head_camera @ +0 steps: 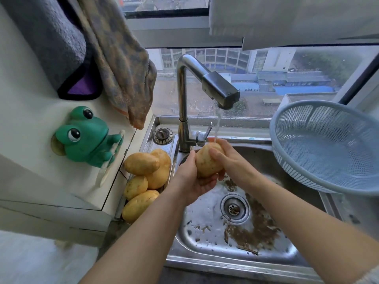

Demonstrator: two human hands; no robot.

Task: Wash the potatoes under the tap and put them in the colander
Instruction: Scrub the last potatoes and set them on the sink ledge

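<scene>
The left hand [191, 178] cups a potato [206, 162] from below, fingers curled round it, and the right hand [228, 159] wraps over its right side. The potato is under the thin stream from the tap [221, 89], above the steel sink [205, 262]. Four more potatoes [143, 163] lie heaped left of the basin. The blue colander [328, 130] sits at the sink's right edge.

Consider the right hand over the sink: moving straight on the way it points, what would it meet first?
The right hand points up-left and grips the potato, so that comes first. Past it, probably the left hand, then the tap, though depth is unclear.
</scene>
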